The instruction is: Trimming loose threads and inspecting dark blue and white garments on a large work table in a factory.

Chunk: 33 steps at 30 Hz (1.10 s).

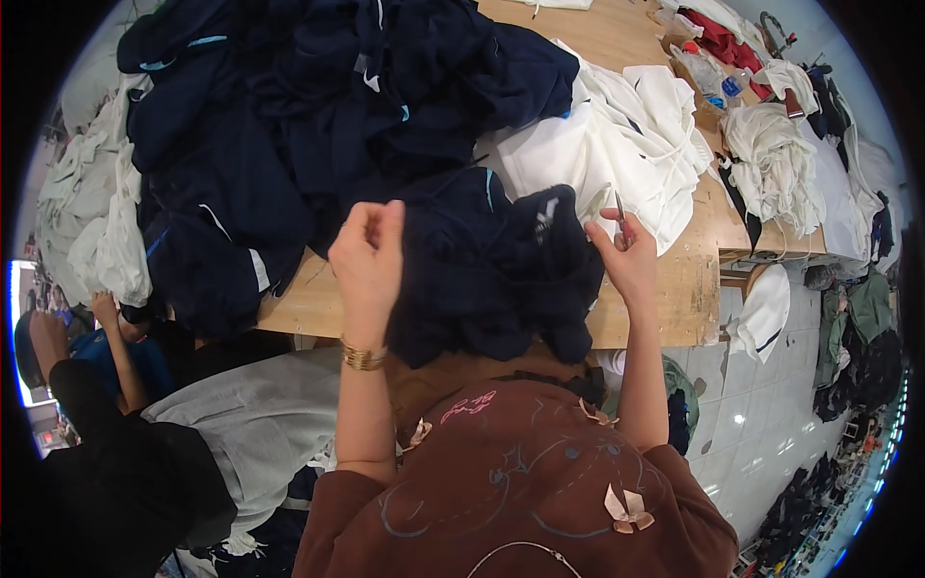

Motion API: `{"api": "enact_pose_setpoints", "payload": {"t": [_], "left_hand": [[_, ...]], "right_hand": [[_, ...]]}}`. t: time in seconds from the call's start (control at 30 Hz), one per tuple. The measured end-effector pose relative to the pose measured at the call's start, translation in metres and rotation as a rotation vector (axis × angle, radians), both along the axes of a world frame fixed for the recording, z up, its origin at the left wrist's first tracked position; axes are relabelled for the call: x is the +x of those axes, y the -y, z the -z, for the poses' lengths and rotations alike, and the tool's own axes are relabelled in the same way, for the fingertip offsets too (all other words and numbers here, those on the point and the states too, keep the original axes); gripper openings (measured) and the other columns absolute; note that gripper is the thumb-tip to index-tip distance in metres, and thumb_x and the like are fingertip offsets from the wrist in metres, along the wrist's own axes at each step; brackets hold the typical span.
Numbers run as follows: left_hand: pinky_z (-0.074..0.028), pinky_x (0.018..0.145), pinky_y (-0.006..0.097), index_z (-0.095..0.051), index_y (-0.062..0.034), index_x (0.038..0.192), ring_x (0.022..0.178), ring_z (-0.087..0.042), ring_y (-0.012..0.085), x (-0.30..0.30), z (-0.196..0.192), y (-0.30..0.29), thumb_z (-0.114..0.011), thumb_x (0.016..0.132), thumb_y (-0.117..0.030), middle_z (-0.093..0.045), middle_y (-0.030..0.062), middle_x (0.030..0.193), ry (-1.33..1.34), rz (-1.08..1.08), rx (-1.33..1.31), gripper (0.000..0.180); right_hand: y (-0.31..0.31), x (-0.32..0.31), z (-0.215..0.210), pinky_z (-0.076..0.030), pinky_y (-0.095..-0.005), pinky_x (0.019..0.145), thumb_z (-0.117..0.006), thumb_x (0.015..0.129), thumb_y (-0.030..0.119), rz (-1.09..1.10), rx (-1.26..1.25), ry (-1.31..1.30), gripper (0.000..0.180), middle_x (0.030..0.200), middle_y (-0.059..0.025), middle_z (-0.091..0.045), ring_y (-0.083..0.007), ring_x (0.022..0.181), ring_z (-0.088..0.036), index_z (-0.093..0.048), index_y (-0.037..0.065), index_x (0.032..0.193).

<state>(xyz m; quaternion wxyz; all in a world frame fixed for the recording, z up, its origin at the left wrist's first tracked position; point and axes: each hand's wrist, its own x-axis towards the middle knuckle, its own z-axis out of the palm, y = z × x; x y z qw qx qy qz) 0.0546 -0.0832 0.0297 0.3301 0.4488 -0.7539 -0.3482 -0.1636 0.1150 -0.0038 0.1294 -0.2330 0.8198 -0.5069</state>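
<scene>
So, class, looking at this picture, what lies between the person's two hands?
In the head view, a bunched navy garment lies between the left hand and the right hand, on the wooden table.

There are one bare left hand [369, 252], one bare right hand [628, 258] and one pair of slim metal snips [620, 202]. One brown short-sleeved T-shirt [540, 462] bears three pale pink ribbon bows [628, 509]. Heaped navy fabric garments [318, 125] overlap too much to count.

You have a pale wooden table [689, 303] across the upper middle of the frame, shiny pale floor tiles [761, 405] at right, a light-blue wall [860, 72] at upper right, and a bright panel [17, 294] at the left edge.
</scene>
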Motion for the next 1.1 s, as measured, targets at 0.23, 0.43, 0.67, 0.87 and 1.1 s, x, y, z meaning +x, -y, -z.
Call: {"api": "enact_pose_setpoints", "payload": {"t": [0.23, 0.43, 0.67, 0.87, 1.1], "left_hand": [[-0.051, 0.061, 0.038, -0.057, 0.0043, 0.069, 0.065, -0.064, 0.0349, 0.013, 0.027, -0.008, -0.059, 0.083, -0.047, -0.062, 0.0218, 0.067, 0.63, 0.094, 0.111, 0.053], [-0.052, 0.052, 0.03, -0.05, 0.0048, 0.094, 0.053, -0.064, 0.0216, 0.029, 0.032, -0.01, -0.061, 0.082, -0.031, -0.062, 0.0171, 0.066, 0.353, 0.243, 0.565, 0.04], [-0.054, 0.074, 0.037, -0.053, -0.0045, 0.107, 0.091, -0.062, 0.02, 0.035, 0.039, -0.025, -0.041, 0.089, -0.009, -0.06, 0.0113, 0.107, -0.797, 0.454, 1.354, 0.022], [-0.036, 0.1, 0.048, -0.053, -0.0024, 0.118, 0.114, -0.05, 0.0293, 0.029, 0.045, -0.009, -0.034, 0.091, -0.02, -0.057, 0.0119, 0.119, -1.735, 0.461, 1.335, 0.037], [-0.043, 0.095, 0.046, -0.057, -0.0025, 0.111, 0.103, -0.057, 0.0318, 0.021, 0.045, -0.014, -0.036, 0.09, -0.028, -0.061, 0.0123, 0.111, -1.47, 0.248, 1.444, 0.039]], "right_hand": [[-0.009, 0.003, 0.034, -0.039, -0.029, 0.05, -0.072, 0.072, 0.045, -0.029, 0.323, 0.013, 0.049, 0.057, -0.0086, -0.056, -0.0143, 0.052, -0.051, -0.063, -0.003, 0.08], [-0.017, 0.005, 0.042, -0.041, -0.024, 0.052, -0.071, 0.076, 0.027, -0.087, 0.266, 0.203, 0.03, 0.061, -0.0057, -0.058, -0.011, 0.055, -0.053, -0.062, -0.001, 0.08], [-0.014, 0.008, 0.008, -0.049, -0.0246, 0.065, -0.06, 0.087, 0.009, 0.003, -0.758, 0.74, 0.011, 0.085, -0.0007, -0.061, -0.0109, 0.077, -0.061, -0.056, 0.006, 0.096], [-0.029, -0.006, 0.006, -0.038, -0.0366, 0.1, -0.04, 0.097, 0.015, -0.118, -1.372, 1.147, 0.02, 0.051, 0.0022, -0.028, -0.0082, 0.049, -0.034, -0.054, 0.001, 0.101], [-0.033, -0.003, 0.018, -0.038, -0.0412, 0.1, -0.04, 0.096, 0.014, 0.016, -1.39, 1.178, 0.021, 0.05, 0.003, -0.03, -0.0093, 0.053, -0.039, -0.055, 0.0, 0.102]]}}
